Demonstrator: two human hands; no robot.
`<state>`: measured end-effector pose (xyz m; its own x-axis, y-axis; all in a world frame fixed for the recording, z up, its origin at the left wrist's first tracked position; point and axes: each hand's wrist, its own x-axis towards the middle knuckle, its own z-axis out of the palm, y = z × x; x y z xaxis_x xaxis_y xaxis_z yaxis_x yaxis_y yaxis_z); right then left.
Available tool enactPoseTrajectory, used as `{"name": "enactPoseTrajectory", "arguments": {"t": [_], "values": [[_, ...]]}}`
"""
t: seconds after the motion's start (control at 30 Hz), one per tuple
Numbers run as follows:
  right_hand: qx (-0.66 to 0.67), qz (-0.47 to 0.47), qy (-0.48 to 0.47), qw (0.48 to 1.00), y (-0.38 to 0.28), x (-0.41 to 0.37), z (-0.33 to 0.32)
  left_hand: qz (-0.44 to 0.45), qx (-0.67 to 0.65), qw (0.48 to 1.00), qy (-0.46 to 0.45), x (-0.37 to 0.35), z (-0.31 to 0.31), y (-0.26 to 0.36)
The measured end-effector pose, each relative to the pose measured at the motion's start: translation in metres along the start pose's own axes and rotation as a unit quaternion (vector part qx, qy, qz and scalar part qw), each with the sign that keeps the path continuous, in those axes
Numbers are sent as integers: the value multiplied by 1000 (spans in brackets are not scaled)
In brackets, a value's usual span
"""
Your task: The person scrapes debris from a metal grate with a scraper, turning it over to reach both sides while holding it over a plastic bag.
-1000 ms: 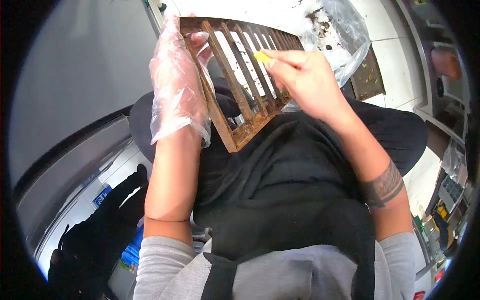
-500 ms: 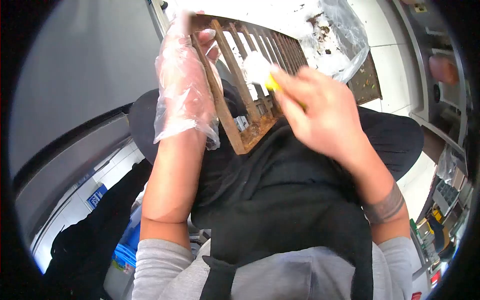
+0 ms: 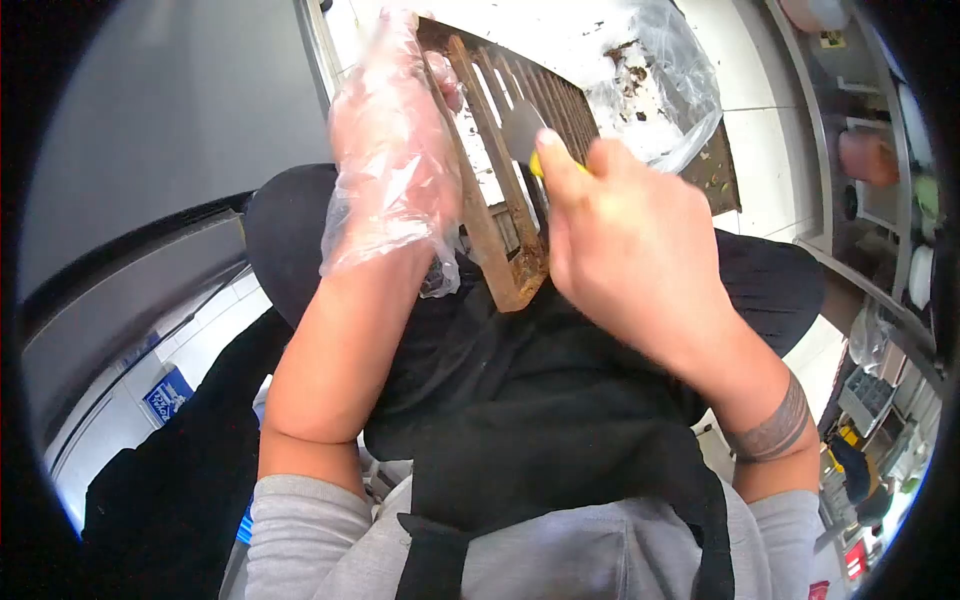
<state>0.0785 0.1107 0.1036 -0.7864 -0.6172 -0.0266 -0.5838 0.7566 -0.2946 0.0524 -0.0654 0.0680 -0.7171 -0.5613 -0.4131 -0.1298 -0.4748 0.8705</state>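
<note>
A rusty slatted metal grate stands tilted above my lap. My left hand, in a clear plastic glove, is wrapped round the grate's left edge, with fingertips showing between the bars. My bare right hand is closed on the yellow handle of a scraper. The scraper's flat metal blade lies against or just over the bars near the grate's upper middle; contact is hard to tell.
Beyond the grate, a clear plastic bag and dark debris lie on the white floor beside a dark tray. A grey panel rises at left. Shelving stands at right.
The grate has turned and its lower corner has shifted slightly right. My left hand has moved right with it. The scraper blade now shows more clearly, angled over the bars.
</note>
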Motion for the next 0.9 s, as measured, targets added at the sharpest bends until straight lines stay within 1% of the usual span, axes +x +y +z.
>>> {"name": "enactPoseTrajectory", "arguments": {"t": [0.03, 0.07, 0.1, 0.13, 0.17, 0.27, 0.3, 0.37, 0.4, 0.47, 0.5, 0.57, 0.6, 0.67, 0.7, 0.73, 0.77, 0.8, 0.83, 0.9], "values": [[-3, -2, 0, 1000, -4, -11, -9, -11, 46, 999, 9, -3, 0, 4], [2, 12, -54, 998, -7, -25, -21, -20, 90, 996, 18, -3, 1, 7], [9, 26, -109, 994, -10, -39, -30, -19, 86, 996, 21, -1, 0, 6], [0, 27, -122, 992, -12, -45, -35, -6, 41, 999, 14, 1, 0, 1], [-1, 26, -126, 992, -10, -45, -34, 5, -2, 1000, 7, 1, -1, -3], [2, 6, -118, 993, -8, -34, -40, 8, -1, 1000, -4, 5, 2, 0], [0, 9, -115, 993, -7, -32, -39, -1, -64, 997, -50, 9, -8, -3], [-16, -15, -133, 991, -6, -29, -36, -13, -37, 999, -34, 8, -8, 2], [-21, -19, -119, 993, -5, -34, -36, -9, -40, 999, -36, 5, -5, 5], [-1, -9, -104, 995, 1, -45, -40, -37, -57, 997, -28, -3, 4, 8], [22, 3, -91, 996, 3, -51, -42, -18, -30, 998, -47, -8, 6, 10], [34, 22, -74, 996, 7, -61, -45, -20, -19, 998, -62, -18, 14, 16], [62, 25, -72, 995, 10, -65, -46, -15, -10, 997, -71, -22, 19, 20], [100, 39, -60, 992, 16, -73, -48, -16, 6, 999, -47, -31, 29, 25], [148, 44, -54, 986, 18, -77, -49, 5, 59, 997, -52, -35, 34, 31], [195, 46, -47, 979, 22, -80, -49, 11, 41, 996, -82, -34, 37, 32], [203, 50, -38, 977, 26, -83, -48, 19, 20, 993, -110, -33, 42, 34], [223, 62, -39, 972, 32, -83, -46, 3, 5, 996, -89, -30, 53, 37], [245, 74, -39, 966, 45, -81, -43, 9, 14, 995, -96, -25, 67, 34], [275, 70, -4, 959, 63, -83, -42, 2, 7, 997, -75, -25, 84, 37]]}}
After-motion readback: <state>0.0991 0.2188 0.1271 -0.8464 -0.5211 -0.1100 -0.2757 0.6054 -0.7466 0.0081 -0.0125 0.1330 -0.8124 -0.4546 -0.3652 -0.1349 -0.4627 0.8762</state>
